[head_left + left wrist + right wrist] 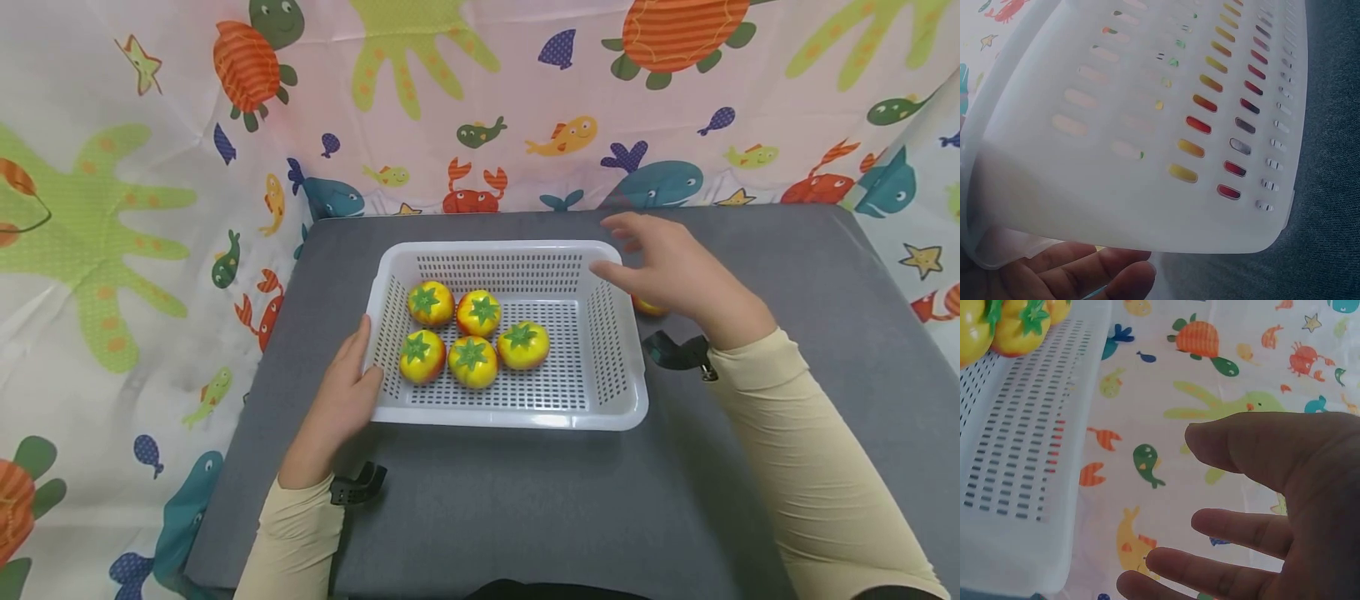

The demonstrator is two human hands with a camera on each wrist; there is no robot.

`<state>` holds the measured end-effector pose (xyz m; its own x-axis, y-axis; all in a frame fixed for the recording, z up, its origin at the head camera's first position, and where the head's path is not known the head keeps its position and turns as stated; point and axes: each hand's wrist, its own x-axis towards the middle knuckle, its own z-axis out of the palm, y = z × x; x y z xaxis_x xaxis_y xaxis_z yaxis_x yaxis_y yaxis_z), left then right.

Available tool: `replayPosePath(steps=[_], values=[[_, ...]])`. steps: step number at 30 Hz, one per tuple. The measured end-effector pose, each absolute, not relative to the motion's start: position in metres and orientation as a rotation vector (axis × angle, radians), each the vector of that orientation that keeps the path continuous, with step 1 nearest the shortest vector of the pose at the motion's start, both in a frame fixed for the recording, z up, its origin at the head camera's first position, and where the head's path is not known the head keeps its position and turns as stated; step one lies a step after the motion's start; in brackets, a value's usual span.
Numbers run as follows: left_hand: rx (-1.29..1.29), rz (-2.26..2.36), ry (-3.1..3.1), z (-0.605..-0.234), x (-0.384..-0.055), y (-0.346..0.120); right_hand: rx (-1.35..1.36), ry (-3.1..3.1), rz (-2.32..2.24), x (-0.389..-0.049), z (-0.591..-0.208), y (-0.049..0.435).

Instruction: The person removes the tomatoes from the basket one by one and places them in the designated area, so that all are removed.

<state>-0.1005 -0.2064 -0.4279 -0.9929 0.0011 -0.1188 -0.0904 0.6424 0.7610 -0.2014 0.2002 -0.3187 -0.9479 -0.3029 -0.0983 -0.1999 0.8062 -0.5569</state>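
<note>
A white slotted plastic basket (pixel 615 392) lies in the middle of the head view. Several yellow-and-red, tomato-like fruits (pixel 472 362) with green star-shaped tops are grouped in its left half. My left hand (pixel 337 408) grips the basket's left end, thumb at the rim; its fingertips (pixel 1132 278) show beside the basket wall in the left wrist view. Over the basket's right rim, my right hand (pixel 667 271) is held with fingers spread and nothing between them. Another fruit (pixel 649 307) of yellow-orange colour sits outside the basket, mostly hidden behind that hand.
The basket rests on a dark grey table (pixel 480 492). A curtain (pixel 420 142) printed with sea animals hangs behind the table and along both sides. Each wrist carries a black strap (pixel 678 352).
</note>
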Motion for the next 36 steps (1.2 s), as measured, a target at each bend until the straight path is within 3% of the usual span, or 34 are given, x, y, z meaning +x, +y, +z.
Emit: replayPosePath(steps=[16,36], values=[[-0.106,1.302,2.745,-0.43,-0.1,-0.207,-0.496,2.756,-0.841,-0.202,-0.328,0.161],[-0.095,1.348,2.718,-0.432,-0.102,-0.207,-0.669,2.703,-0.708,-0.211,-0.371,0.132]])
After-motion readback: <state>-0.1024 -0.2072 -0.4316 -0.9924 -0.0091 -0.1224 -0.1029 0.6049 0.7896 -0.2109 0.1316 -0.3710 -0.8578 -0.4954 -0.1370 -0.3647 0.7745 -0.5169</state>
